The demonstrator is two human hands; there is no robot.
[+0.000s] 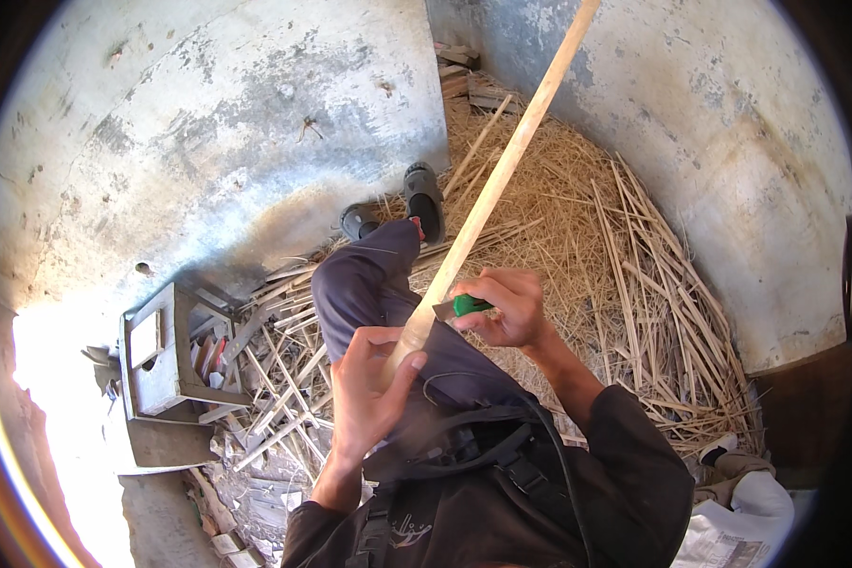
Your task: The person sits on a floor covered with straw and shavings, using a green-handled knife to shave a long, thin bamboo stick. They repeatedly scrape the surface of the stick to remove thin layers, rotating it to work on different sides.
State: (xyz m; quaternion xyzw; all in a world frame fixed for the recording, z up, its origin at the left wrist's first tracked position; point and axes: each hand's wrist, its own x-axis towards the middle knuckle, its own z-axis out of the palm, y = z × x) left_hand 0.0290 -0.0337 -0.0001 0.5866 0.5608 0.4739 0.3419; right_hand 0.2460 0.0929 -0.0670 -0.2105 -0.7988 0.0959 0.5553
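Note:
A long, pale bamboo-like strip (495,188) slants from my lap up past the top of the view. Near its lower end my left hand (367,390) is closed around it, with the thumb lying along its side. My right hand (513,309) grips a green-handled knife (470,304), fingers wrapped over the handle. The short blade points left and meets the strip's right edge, just above my left hand. Whether the blade is cutting into the strip cannot be seen. Both hands are above my thigh in dark trousers (464,358).
Pale shavings (549,237) cover the floor ahead. Many loose strips (661,322) lie piled along the right wall (719,170), and more lie crossed at left. A small wooden cabinet (166,355) stands at far left. At lower right is a white sack (743,521). A black cable crosses my lap.

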